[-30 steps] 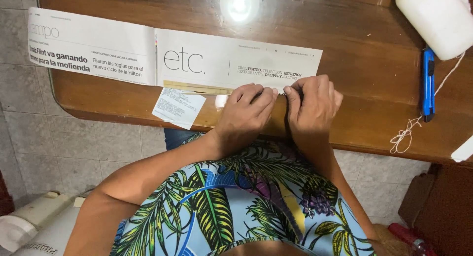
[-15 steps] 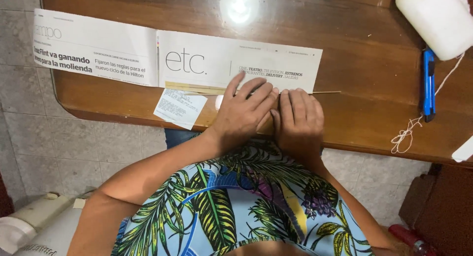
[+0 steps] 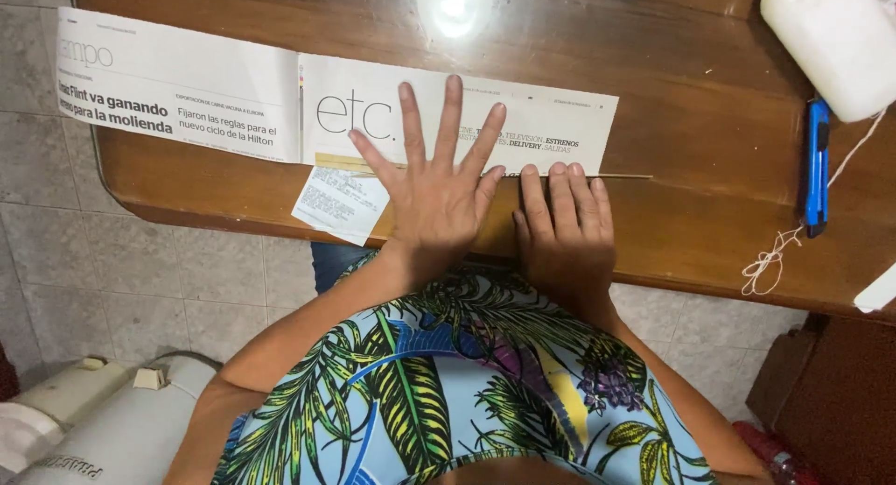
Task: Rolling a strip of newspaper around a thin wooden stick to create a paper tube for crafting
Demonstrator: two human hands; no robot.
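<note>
Wooden table [image 3: 709, 214] is taking up most of the view, its front edge running just above the person's patterned shirt. Across it a long newspaper strip [image 3: 215, 93] is lying flat, its left end hanging out past the table's corner over the tiled floor. The left hand [image 3: 439, 191] is pressing down on the strip's right half with all five fingers fanned wide, palm flat. The right hand [image 3: 563, 228] is lying just beside it, fingers held together, their tips pushing against the strip's lower edge, where a thin stick [image 3: 607, 176] is poking out to the right. A small printed slip [image 3: 338, 203] is sitting near the left wrist, half over the table edge.

To do this well, I would judge the person is needing even pressure along the whole edge, so the paper is wrapping tight against the stick rather than creasing crooked.

A white jug [image 3: 835, 42] is being cut off at the top right corner. A blue cutter [image 3: 818, 163] is lying near it, with white string [image 3: 770, 261] trailing below. How far the stick is running under the hands is hidden, and glare is washing out a patch of tabletop.
</note>
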